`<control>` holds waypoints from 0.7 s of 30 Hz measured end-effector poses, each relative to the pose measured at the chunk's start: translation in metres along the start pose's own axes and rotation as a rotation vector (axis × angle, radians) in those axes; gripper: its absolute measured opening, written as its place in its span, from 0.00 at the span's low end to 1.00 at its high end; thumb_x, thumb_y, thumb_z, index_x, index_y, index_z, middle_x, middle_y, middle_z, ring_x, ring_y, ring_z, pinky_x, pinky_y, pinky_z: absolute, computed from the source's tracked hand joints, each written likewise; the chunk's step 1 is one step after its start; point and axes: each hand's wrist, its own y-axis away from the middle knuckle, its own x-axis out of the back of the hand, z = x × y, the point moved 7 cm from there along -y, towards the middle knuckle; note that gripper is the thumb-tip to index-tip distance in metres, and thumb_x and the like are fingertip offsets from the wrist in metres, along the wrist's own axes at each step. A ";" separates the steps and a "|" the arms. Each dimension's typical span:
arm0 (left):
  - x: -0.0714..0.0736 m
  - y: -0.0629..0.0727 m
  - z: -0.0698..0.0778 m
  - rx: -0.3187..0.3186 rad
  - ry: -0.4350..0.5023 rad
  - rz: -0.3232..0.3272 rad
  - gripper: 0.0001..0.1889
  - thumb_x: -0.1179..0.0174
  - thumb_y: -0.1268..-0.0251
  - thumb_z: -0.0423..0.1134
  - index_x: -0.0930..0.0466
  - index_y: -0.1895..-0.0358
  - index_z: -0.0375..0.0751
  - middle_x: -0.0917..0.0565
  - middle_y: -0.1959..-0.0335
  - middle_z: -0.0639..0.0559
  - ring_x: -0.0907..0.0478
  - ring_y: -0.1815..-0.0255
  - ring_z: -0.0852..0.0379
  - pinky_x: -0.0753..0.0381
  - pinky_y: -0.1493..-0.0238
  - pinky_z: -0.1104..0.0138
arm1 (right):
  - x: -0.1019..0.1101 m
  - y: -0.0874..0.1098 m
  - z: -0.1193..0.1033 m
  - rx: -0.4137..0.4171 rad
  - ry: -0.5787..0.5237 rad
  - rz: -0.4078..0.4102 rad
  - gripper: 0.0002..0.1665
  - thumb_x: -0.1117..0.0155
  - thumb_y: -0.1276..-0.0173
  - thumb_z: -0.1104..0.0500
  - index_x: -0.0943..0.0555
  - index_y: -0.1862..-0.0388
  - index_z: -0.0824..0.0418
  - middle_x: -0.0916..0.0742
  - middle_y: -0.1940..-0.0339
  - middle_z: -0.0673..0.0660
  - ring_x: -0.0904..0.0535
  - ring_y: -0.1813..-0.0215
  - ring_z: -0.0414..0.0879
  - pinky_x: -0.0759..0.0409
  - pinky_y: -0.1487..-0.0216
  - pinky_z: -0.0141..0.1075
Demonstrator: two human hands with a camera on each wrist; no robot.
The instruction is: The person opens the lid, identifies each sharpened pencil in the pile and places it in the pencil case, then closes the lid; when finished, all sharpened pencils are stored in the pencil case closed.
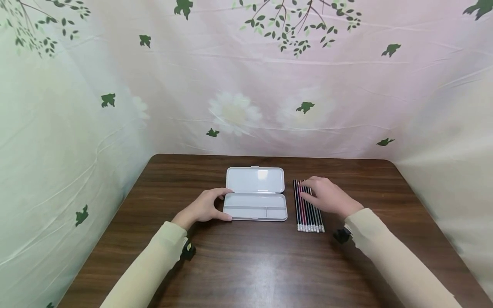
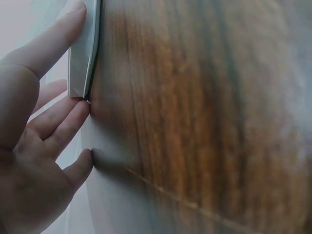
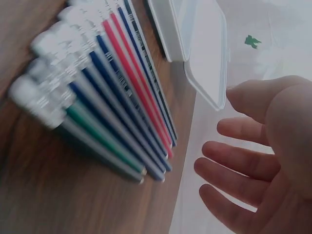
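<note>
1. From the head view, we see a white pencil box (image 1: 250, 200) lying open towards the table's far edge, roughly midway between its left and right edges; its lid (image 1: 246, 182) leans back on the far side. Just beside it, on the side of the right edge, lies a row of pencils (image 1: 308, 216), eraser ends facing the near edge of the table (image 1: 246, 265).
2. In the same view, our left hand (image 1: 204, 207) holds the box's left end, thumb at the near corner and index finger by the hinge. Our right hand (image 1: 327, 196) hovers over the far part of the row, its fingers (image 1: 310, 183) bent slightly downward and holding nothing.
3. In the left wrist view, we find the thumb along one side of the box and the other fingers spread about its corner, apart from one another.
4. In the right wrist view, the fingers are apart, with no pencil between them; we make out red, blue, green and dark barrels.
5. We judge the step in hand to be steadying the box while reaching for a pencil. The next move seems to call for lowering the right fingers and pinching one barrel without scattering its neighbours.
</note>
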 end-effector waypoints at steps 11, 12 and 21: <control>0.000 0.000 -0.003 0.003 -0.001 -0.009 0.47 0.16 0.52 0.57 0.26 0.26 0.49 0.20 0.35 0.52 0.23 0.40 0.53 0.23 0.37 0.54 | -0.004 0.034 0.035 -0.167 -0.112 -0.098 0.18 0.27 0.28 0.58 0.15 0.45 0.65 0.11 0.56 0.57 0.17 0.59 0.45 0.14 0.55 0.47; -0.001 0.000 -0.003 0.005 0.001 -0.010 0.47 0.16 0.52 0.57 0.26 0.26 0.49 0.20 0.35 0.52 0.23 0.40 0.53 0.23 0.36 0.54 | -0.005 0.036 0.036 -0.177 -0.121 -0.112 0.17 0.26 0.29 0.58 0.15 0.45 0.64 0.11 0.57 0.56 0.17 0.60 0.45 0.14 0.55 0.46; -0.001 -0.002 -0.003 0.013 0.003 -0.014 0.47 0.16 0.52 0.56 0.26 0.26 0.50 0.20 0.35 0.52 0.23 0.40 0.53 0.23 0.36 0.55 | -0.016 0.042 0.043 -0.197 -0.137 -0.182 0.18 0.22 0.33 0.56 0.17 0.50 0.63 0.13 0.67 0.51 0.20 0.66 0.44 0.20 0.63 0.40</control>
